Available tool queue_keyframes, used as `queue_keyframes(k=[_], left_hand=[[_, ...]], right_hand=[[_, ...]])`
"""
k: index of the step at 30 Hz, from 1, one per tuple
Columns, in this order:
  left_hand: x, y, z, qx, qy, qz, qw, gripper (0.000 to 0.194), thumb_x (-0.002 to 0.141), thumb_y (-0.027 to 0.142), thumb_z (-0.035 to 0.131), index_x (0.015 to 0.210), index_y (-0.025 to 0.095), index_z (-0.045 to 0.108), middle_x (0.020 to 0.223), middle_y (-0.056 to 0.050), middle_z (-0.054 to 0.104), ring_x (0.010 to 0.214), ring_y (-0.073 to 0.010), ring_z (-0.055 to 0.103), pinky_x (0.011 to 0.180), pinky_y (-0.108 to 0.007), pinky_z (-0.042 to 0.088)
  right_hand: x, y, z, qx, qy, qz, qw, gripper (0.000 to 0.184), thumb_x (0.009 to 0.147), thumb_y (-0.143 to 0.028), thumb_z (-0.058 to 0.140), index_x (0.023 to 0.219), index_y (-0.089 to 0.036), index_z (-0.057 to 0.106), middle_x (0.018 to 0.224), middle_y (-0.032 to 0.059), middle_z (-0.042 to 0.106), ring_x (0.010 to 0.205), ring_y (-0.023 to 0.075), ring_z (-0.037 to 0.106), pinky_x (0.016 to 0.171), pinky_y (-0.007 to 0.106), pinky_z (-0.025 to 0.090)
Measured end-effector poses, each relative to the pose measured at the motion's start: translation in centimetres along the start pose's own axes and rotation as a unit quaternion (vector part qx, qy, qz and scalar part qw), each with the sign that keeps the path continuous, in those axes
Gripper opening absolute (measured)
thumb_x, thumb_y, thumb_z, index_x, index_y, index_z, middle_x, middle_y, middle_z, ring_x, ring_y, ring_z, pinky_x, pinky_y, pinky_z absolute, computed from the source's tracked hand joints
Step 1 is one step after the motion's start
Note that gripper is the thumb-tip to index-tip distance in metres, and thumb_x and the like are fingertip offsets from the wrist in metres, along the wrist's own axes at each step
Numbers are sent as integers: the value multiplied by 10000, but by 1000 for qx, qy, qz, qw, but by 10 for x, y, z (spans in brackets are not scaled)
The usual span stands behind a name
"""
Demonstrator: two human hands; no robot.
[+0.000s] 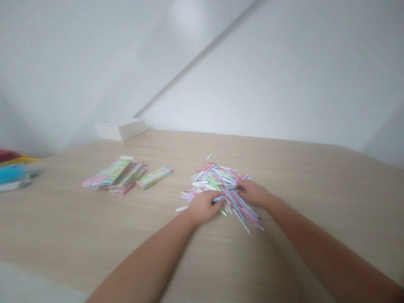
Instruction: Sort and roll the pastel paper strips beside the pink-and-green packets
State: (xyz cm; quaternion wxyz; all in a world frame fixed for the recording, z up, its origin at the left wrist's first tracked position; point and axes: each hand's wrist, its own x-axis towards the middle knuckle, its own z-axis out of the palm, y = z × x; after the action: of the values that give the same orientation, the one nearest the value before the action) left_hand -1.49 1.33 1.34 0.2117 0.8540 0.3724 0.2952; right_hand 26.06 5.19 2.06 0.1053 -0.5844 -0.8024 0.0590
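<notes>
A loose pile of thin pencil-like sticks [210, 181] in white, lilac, green, pink and blue lies on the wooden table. My left hand [203, 207] is closed at the pile's near left side, with a short blue pencil-like stick [217, 199] showing between thumb and fingers. Over the right side of the heap, my right hand [253, 192] pinches the end of a blue-grey stick [232, 187]. Blur hides the sticks' exact kind, and the fingertips are partly covered.
Several flat pastel boxes [115, 173] lie stacked left of the pile, with a single green-and-pink box [154, 177] beside them. A white box [121, 128] stands by the wall. Blurred blue items [12, 173] are at the far left.
</notes>
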Motion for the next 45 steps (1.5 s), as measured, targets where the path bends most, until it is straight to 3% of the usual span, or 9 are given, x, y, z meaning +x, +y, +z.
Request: queue_keyframes(k=[10,28,39,45], left_hand=[[0,0,0,6,-3,0,1000,318,1000,427,494,931,219,724,933,-51,731,856,-202,636,748,-284,422],[0,-2,2,13,-7,8,1000,307,1004,425,496,969,229,731,972,-47,744,868,-202,655,759,-282,430],[0,-1,1,34,-14,6,999,311,1014,431,487,966,225,715,996,-41,748,895,-195,659,785,-278,444],[0,-3,1,37,-6,19,999,300,1018,419,488,962,223,708,994,-39,744,912,-191,662,792,-274,450]], right_hand=[[1,-3,-5,-68,-22,1,997,187,969,-296,566,1029,-197,713,1111,108,726,1016,240,662,857,298,443],[-9,-15,-8,-57,-16,-49,997,310,1009,-262,529,1228,-285,746,1317,73,701,1240,252,628,1036,329,454],[-2,-21,-4,-100,-35,-55,993,290,1017,-247,489,1142,-233,751,1186,115,750,1172,273,671,985,338,473],[2,-19,-3,-99,-6,-21,995,217,995,-224,505,1030,-154,707,1104,176,751,1043,285,704,864,326,482]])
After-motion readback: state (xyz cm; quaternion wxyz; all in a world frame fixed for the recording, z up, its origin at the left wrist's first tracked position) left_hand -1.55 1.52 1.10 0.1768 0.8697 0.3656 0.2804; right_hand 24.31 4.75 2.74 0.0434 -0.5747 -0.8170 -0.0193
